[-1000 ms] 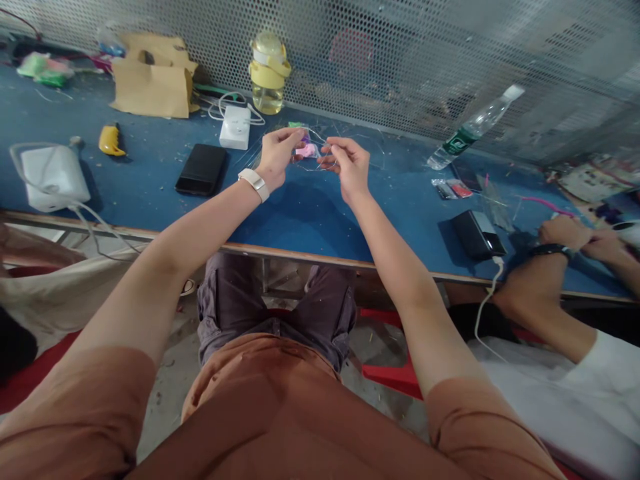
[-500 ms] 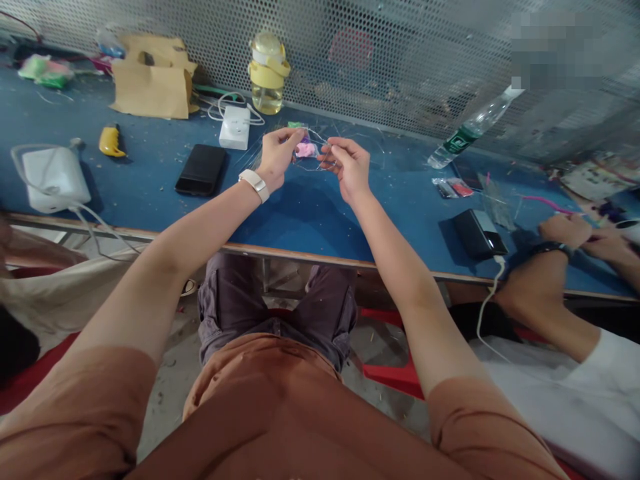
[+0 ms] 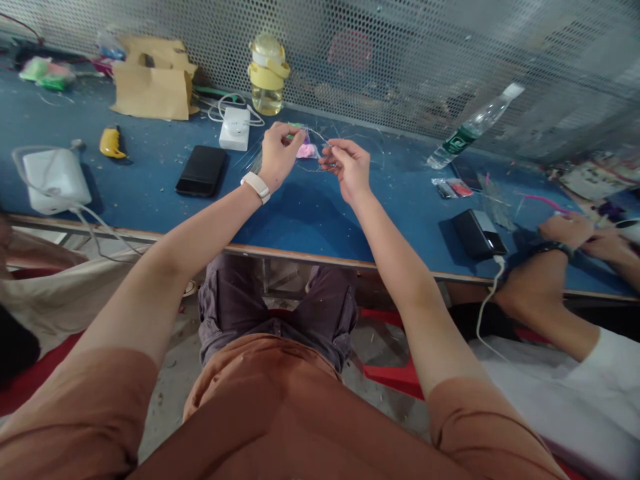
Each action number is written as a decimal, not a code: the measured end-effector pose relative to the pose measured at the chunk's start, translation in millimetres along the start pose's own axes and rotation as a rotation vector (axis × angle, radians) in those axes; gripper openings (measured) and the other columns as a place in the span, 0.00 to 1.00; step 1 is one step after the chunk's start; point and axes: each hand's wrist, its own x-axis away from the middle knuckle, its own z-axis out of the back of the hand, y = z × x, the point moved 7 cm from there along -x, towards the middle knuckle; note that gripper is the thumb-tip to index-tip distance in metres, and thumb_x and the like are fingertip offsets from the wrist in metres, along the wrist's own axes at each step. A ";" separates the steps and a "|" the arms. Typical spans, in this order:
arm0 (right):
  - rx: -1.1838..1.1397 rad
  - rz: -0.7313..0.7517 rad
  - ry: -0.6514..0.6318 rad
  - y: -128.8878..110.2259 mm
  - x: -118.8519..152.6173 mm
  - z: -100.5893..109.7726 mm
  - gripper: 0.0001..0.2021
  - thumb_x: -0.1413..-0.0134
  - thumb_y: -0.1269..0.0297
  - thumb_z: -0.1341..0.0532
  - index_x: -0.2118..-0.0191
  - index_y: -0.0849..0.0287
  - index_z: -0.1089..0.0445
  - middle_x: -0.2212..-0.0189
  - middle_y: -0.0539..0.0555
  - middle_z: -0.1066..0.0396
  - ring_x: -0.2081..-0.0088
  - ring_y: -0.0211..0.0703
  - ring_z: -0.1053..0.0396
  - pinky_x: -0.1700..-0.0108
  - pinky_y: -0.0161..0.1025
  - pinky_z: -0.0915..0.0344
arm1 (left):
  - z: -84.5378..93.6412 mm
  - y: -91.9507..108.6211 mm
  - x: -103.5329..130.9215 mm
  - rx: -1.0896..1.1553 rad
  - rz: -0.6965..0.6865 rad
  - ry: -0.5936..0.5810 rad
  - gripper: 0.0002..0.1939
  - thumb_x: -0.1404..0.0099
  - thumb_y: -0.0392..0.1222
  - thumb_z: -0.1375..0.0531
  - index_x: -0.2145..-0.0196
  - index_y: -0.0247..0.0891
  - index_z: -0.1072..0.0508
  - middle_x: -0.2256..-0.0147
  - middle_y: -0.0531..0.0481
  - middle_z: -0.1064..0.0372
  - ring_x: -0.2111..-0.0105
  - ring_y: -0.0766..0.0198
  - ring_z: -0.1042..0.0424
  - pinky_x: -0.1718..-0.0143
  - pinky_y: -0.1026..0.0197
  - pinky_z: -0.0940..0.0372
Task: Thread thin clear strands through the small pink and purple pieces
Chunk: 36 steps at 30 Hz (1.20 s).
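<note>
A thin, pale twisted wire (image 3: 317,135) runs in a curve between my two hands above the blue table. My left hand (image 3: 281,150), with a white band on its wrist, pinches one end of it between thumb and fingers. The fingers of my right hand (image 3: 347,163) are closed on the other end. Just behind and between the hands lies a small clear bag with pink pieces (image 3: 307,151) and some purple and green, partly covered by my left hand. Loose clear strands (image 3: 373,143) are scattered on the table around them.
Left of my hands are a black power bank (image 3: 201,171), a white charger (image 3: 235,129) and a yellow cutter (image 3: 111,143). Behind stand a yellow-lidded bottle (image 3: 267,77) and a mesh panel (image 3: 425,60). On the right are a water bottle (image 3: 473,128), a black device (image 3: 477,235) and another person's hands (image 3: 565,231).
My left hand's fingers have shifted and turned slightly at the wire, and its wrist has rotated a little. The right hand stays nearly in place.
</note>
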 end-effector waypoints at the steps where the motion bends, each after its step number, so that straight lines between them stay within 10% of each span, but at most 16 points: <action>1: -0.003 -0.002 0.010 -0.5 0.1 0.4 0.34 0.42 0.22 0.27 0.48 0.45 0.19 0.52 0.52 0.14 0.43 0.57 0.13 0.38 0.61 0.14 | 1.3 7.8 2.3 -0.057 -0.056 0.011 0.15 0.29 0.61 0.24 0.64 0.52 0.20 0.52 0.43 0.21 0.36 0.45 0.24 0.43 0.46 0.20; 14: 0.093 0.039 0.067 -29.5 13.2 -9.0 0.39 0.47 0.16 0.28 0.46 0.45 0.19 0.47 0.56 0.15 0.35 0.61 0.16 0.33 0.63 0.16 | 5.9 28.9 7.3 -0.323 -0.286 0.092 0.03 0.22 0.41 0.32 0.56 0.47 0.17 0.31 0.41 0.34 0.36 0.50 0.29 0.27 0.41 0.33; 24: 0.080 0.065 0.066 -27.1 14.0 -7.3 0.38 0.47 0.17 0.27 0.49 0.46 0.18 0.47 0.56 0.14 0.34 0.63 0.17 0.32 0.64 0.16 | 2.1 59.8 24.5 -0.462 -0.362 -0.019 0.11 0.23 0.59 0.33 0.57 0.54 0.16 0.30 0.50 0.27 0.24 0.43 0.45 0.18 0.36 0.48; 31: 0.079 0.052 0.055 -25.4 10.9 -4.4 0.39 0.47 0.16 0.28 0.47 0.45 0.19 0.45 0.57 0.15 0.35 0.64 0.17 0.34 0.67 0.16 | -2.3 40.2 17.3 -0.367 -0.198 -0.140 0.09 0.33 0.62 0.28 0.61 0.61 0.19 0.52 0.41 0.19 0.23 0.43 0.42 0.34 0.38 0.33; 36: 0.064 0.036 0.035 -17.0 6.7 0.4 0.37 0.46 0.18 0.27 0.48 0.45 0.19 0.47 0.57 0.15 0.36 0.65 0.16 0.34 0.68 0.16 | -4.5 39.7 16.3 -0.482 -0.201 -0.133 0.12 0.28 0.64 0.32 0.57 0.59 0.23 0.60 0.44 0.23 0.29 0.45 0.40 0.26 0.40 0.44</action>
